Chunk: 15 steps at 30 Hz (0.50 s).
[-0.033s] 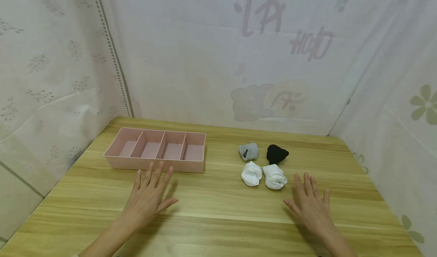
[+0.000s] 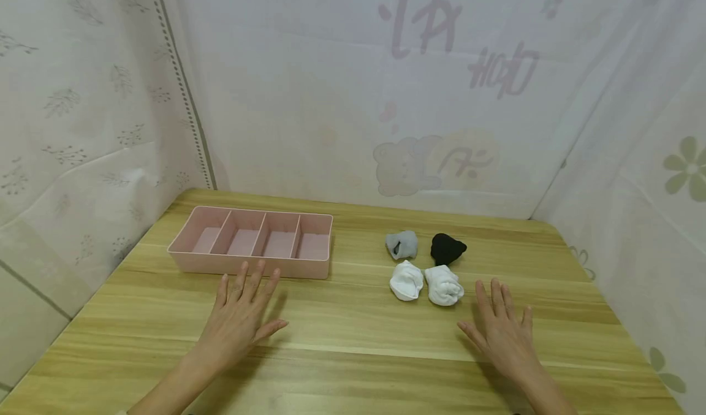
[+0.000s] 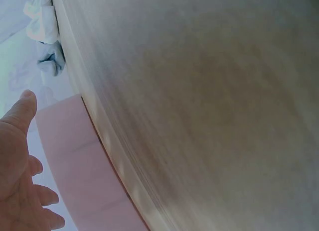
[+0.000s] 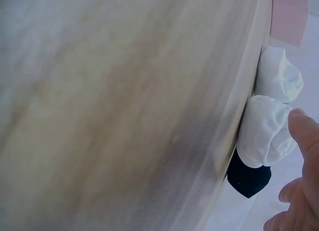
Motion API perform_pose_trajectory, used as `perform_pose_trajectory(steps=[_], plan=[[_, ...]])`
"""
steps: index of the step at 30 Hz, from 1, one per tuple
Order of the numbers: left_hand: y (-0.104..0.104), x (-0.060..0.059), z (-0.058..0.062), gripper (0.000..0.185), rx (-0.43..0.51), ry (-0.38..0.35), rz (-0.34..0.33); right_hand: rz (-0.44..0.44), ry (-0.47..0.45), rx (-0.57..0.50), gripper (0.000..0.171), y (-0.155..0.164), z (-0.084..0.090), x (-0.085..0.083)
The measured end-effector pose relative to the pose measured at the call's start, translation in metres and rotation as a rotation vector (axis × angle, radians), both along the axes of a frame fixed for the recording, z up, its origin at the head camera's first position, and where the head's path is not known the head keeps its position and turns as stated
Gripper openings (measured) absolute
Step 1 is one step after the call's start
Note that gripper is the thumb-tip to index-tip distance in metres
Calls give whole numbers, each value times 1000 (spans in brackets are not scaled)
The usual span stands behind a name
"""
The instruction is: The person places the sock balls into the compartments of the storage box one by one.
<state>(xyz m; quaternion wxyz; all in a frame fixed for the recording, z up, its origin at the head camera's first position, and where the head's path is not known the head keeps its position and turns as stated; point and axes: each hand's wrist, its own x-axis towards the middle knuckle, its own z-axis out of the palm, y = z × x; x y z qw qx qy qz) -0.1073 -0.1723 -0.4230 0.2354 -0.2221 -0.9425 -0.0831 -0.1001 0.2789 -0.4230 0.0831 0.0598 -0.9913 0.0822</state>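
My left hand (image 2: 236, 320) is spread with straight fingers just in front of a pink divided box (image 2: 248, 265), holding nothing. On the other side, my right hand (image 2: 503, 332) stretches its fingers beside the balled socks and holds nothing. Two white rolled socks (image 2: 407, 281) (image 2: 444, 286) sit side by side in the front row. Behind them lie a grey rolled sock (image 2: 402, 244) and a black one (image 2: 447, 249). In the right wrist view the thumb overlaps the edge of the nearer white sock bundle (image 4: 266, 131); the head view shows a gap between them.
The box's several compartments hold nothing visible. A wood-grain table (image 2: 353, 354) carries everything. Printed white curtains (image 2: 298, 96) hang behind the table and along both sides.
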Motion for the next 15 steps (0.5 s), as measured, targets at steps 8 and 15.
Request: perform_pose_trajectory(steps=[8, 15], plan=[[1, 0, 0, 81, -22, 7, 12, 2, 14, 0, 82, 1, 1, 2], [-5, 0, 8, 80, -22, -82, 43, 10, -23, -39, 85, -5, 6, 6]])
